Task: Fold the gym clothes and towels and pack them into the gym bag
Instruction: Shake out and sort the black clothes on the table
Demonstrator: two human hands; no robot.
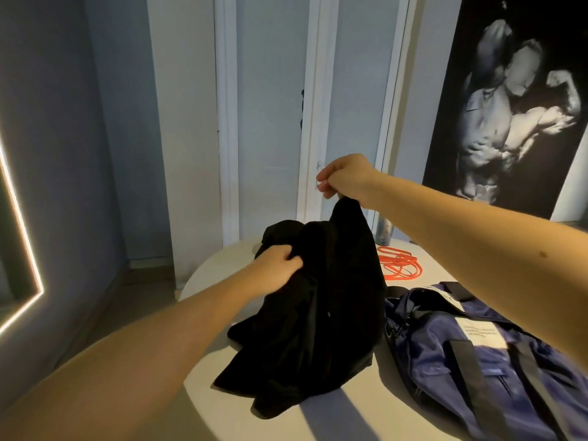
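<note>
One black garment (318, 313), soft and crumpled, heaped on one round pale table (216, 265). Top corner pinched under the right hand (345, 178), lifted; a mid fold bunched inside the left hand (276, 265), fingers curled. One glossy navy gym bag (477, 345) just beside; one orange band coil (401, 262) behind.

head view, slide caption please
Left hand and right hand grip a crumpled black garment on a round white table beside a navy fabric gym bag

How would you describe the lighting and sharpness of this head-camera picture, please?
Head view: dim, warm light; hard shadows stripe the round white table; the crumpled black fabric garment loses nearly all detail; the glowing white LED strip blooms at left.
</note>
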